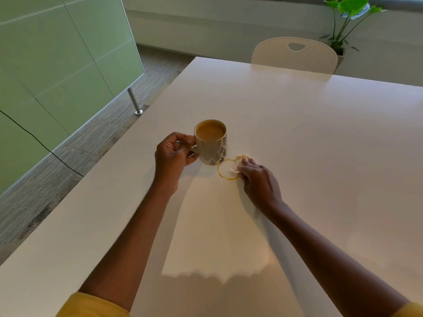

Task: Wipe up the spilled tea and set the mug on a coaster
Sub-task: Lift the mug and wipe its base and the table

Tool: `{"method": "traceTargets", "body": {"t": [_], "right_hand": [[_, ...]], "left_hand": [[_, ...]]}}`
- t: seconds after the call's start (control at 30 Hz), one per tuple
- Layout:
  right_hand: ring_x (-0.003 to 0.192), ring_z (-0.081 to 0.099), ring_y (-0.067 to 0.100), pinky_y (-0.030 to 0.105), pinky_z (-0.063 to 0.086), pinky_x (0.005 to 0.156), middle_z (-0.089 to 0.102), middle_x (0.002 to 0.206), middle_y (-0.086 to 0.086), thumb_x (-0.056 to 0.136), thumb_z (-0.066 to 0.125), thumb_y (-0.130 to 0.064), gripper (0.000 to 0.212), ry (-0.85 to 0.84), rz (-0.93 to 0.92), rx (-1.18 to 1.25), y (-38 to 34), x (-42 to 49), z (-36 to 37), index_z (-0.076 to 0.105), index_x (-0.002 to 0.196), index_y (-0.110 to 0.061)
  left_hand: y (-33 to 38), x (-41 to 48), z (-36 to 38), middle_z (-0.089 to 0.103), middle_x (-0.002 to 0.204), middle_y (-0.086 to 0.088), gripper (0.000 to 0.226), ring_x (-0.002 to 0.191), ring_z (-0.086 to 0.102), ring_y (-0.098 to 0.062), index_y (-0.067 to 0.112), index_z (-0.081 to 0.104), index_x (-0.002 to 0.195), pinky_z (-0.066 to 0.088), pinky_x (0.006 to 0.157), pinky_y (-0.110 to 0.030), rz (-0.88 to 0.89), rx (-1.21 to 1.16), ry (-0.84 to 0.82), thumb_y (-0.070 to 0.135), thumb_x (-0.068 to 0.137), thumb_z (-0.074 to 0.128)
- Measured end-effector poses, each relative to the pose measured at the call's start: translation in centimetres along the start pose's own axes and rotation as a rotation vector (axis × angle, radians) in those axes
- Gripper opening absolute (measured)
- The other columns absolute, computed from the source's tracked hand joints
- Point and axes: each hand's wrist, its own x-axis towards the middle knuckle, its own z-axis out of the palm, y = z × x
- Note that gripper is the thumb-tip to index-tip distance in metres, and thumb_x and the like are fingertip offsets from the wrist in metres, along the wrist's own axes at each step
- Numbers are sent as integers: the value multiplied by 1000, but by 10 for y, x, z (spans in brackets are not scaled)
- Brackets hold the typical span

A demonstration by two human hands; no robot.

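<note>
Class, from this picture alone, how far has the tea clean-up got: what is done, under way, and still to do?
Done: the mug, gripped at its handle by the left hand, is off the tea ring. In hand: the right hand presses a crumpled tissue at the ring's edge. Left: the ring is nearly whole, and no coaster is in view.

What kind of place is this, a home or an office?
Probably an office meeting or break room: a large white table, a perforated plastic chair at its far side, and green frosted partition panels beside it.
</note>
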Motion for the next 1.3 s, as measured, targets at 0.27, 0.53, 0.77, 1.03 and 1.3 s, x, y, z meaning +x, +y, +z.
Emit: {"method": "traceTargets", "body": {"t": [0.27, 0.53, 0.77, 1.03, 1.3], "right_hand": [[89, 78, 43, 38, 57, 68, 82, 107, 20, 112, 55, -17, 26, 39, -8, -52, -11, 21, 1, 81, 116, -10], [90, 78, 38, 47, 64, 76, 81, 108, 17, 107, 60, -16, 26, -121, -69, -99, -24, 39, -1, 78, 126, -16], [97, 81, 36, 46, 67, 80, 81, 122, 14, 105, 65, -15, 27, -167, -210, -93, -31, 36, 1, 78, 129, -19], [96, 82, 32, 41, 68, 78, 83, 118, 9, 105, 66, -16, 26, -177, -351, -121, -23, 23, 1, 78, 127, -22], [114, 79, 29, 43, 65, 92, 80, 129, 4, 107, 56, -13, 32, -207, -375, -179, -10, -13, -6, 73, 132, -23]], "left_hand": [[4, 2, 1, 83, 111, -18, 9, 105, 84, -31, 10, 72, 99, 70, 90, -52, -2, 7, 8, 8, 106, 67], [8, 6, -4, 83, 112, -16, 8, 105, 84, -30, 11, 73, 99, 69, 91, -55, 7, 17, 30, 10, 106, 69], [9, 5, -6, 83, 114, -16, 5, 106, 83, -29, 8, 73, 105, 69, 91, -55, 14, 36, 39, 11, 106, 69], [9, 6, -4, 82, 115, -17, 7, 107, 83, -30, 7, 72, 105, 70, 89, -52, 11, 25, 49, 13, 107, 69], [5, 6, -4, 83, 114, -18, 8, 107, 83, -31, 9, 72, 102, 69, 90, -54, 11, 8, 38, 13, 107, 69]]}}
